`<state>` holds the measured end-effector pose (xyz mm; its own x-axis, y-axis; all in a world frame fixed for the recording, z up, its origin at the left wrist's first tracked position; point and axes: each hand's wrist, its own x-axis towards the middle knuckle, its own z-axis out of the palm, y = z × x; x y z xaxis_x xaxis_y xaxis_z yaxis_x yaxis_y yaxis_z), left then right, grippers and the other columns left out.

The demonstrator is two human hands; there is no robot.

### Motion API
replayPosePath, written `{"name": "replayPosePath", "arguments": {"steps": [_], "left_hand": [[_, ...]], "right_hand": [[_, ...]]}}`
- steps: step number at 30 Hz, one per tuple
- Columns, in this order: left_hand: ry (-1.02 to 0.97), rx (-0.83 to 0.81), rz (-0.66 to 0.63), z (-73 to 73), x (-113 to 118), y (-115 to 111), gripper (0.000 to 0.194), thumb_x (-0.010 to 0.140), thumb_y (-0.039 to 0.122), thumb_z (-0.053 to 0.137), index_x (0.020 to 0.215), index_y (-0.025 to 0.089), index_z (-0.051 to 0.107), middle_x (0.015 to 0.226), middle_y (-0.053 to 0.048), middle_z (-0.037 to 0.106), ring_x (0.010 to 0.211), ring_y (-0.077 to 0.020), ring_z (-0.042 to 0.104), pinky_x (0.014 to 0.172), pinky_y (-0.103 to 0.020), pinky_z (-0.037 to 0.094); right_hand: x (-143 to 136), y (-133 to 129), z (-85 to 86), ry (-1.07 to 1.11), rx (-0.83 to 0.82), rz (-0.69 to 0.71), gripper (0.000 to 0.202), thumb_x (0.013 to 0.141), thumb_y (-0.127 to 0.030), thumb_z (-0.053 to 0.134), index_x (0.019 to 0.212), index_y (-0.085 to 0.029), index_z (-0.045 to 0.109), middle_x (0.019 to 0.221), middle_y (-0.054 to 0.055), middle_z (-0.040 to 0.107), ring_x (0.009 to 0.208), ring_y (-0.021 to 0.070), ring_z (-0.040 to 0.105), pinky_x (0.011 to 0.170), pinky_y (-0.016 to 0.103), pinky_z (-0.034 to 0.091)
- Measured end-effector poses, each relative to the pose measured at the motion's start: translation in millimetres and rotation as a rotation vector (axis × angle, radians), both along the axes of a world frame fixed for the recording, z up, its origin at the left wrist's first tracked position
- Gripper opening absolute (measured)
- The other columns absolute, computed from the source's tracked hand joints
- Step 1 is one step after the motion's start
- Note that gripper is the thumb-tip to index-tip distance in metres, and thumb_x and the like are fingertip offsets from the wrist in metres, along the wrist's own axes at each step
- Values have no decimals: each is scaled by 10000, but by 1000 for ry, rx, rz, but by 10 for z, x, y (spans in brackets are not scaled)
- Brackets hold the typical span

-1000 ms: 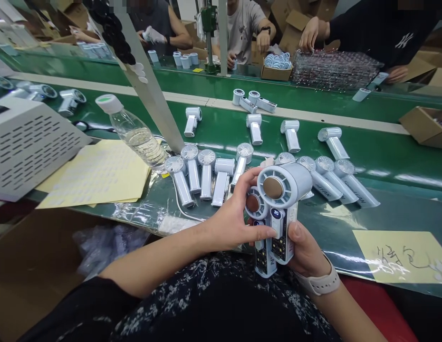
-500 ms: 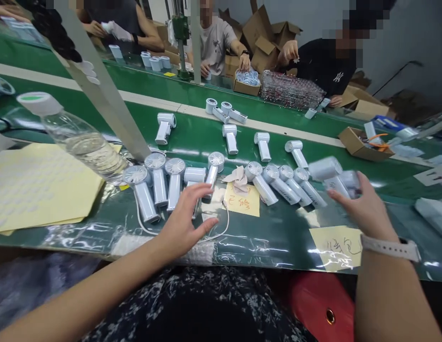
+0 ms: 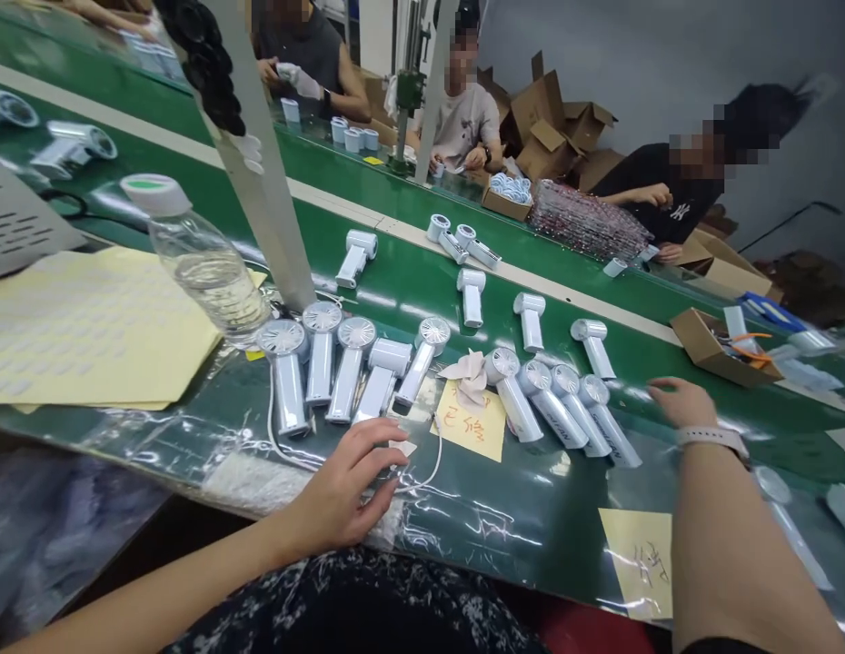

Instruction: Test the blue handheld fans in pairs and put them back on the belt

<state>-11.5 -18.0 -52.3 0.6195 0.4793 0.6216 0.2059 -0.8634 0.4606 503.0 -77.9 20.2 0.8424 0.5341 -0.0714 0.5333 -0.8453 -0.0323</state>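
Observation:
My left hand (image 3: 358,481) is held over the near edge of the bench, fingers loosely spread and nothing in them. Just beyond it lie several pale-blue handheld fans, among them one on its side (image 3: 382,380) and one with its round grille up (image 3: 422,359). A white cable (image 3: 432,454) runs beside the fingers. My right hand (image 3: 682,401) reaches out over the green surface, its fingers slightly bent and no object visible in them. To its left is a slanted row of fans, with the end one (image 3: 613,422) nearest. Another fan (image 3: 797,531) lies right of my forearm, partly hidden.
A water bottle (image 3: 204,263) leans near a metal post (image 3: 259,182), beside yellow sticker sheets (image 3: 88,336). Handwritten yellow notes (image 3: 637,559) lie on the bench. More fans (image 3: 530,320) stand on the green belt. A small carton (image 3: 719,350) is at right; co-workers sit across.
The fan that was in my right hand is gone from it, and that hand has moved away from the row's end. A fan now shows right of my forearm. The view has shifted and tilted.

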Motion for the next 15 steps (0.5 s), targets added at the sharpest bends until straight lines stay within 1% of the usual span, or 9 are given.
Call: {"name": "replayPosePath", "arguments": {"steps": [1,3,4,6,8,10,12,13,15], "left_hand": [[-9,-2,2,1,0,-5,278,854,34,493,1070,202,545,1153,-112,611,1221,-230,525,1041,-400,474],[-18,-14,11,7,-3,-22,287,843,32,496,1069,203,544,1150,-113,616,1198,-232,541,1023,-405,484],[-27,-23,21,14,-5,-31,289,840,34,495,1067,205,544,1145,-113,618,1184,-235,548,1011,-410,490],[-49,-38,45,37,-7,-47,289,833,34,492,1056,211,543,1129,-110,626,1154,-238,563,986,-414,501],[-52,-51,59,68,-7,-54,278,827,33,494,1032,215,546,1110,-105,632,1125,-236,573,965,-410,509],[-42,-85,59,94,-10,-53,252,830,38,495,1001,215,553,1103,-102,637,1109,-231,580,953,-401,513],[-38,-154,50,112,-19,-47,213,843,54,492,966,213,564,1093,-97,642,1101,-227,585,948,-393,513],[-38,-199,47,118,-26,-44,196,849,64,492,950,212,569,1085,-94,646,1098,-225,587,947,-392,513],[-39,-283,43,130,-39,-41,168,855,83,495,925,211,579,1071,-89,652,1094,-225,588,950,-396,510]], "right_hand": [[-33,239,-25,59,-7,87,266,976,-359,577,1193,-217,635,1276,86,624,1111,231,628,931,417,538],[-149,706,-94,135,-31,206,294,969,-354,596,1210,-187,621,1237,83,636,1037,221,651,879,417,561],[-231,925,-134,151,-50,241,316,964,-349,605,1224,-170,609,1233,89,634,1027,225,654,867,430,566],[-435,1318,-213,164,-93,291,314,962,-347,608,1225,-174,608,1236,91,631,1032,228,651,868,430,565],[-670,1627,-279,164,-131,339,317,962,-346,608,1226,-171,605,1238,95,629,1038,229,649,875,437,562],[-891,1834,-306,158,-158,385,324,960,-349,610,1229,-167,603,1239,95,628,1045,233,648,880,443,559],[-1051,1926,-264,142,-175,415,330,957,-349,615,1232,-167,601,1241,95,627,1050,235,646,884,449,556],[-1099,1931,-210,130,-177,421,329,956,-349,617,1230,-169,602,1243,96,626,1050,235,646,884,448,556],[-1138,1877,-49,107,-171,420,310,964,-345,604,1220,-171,610,1240,96,628,1044,229,647,880,435,558]]}}
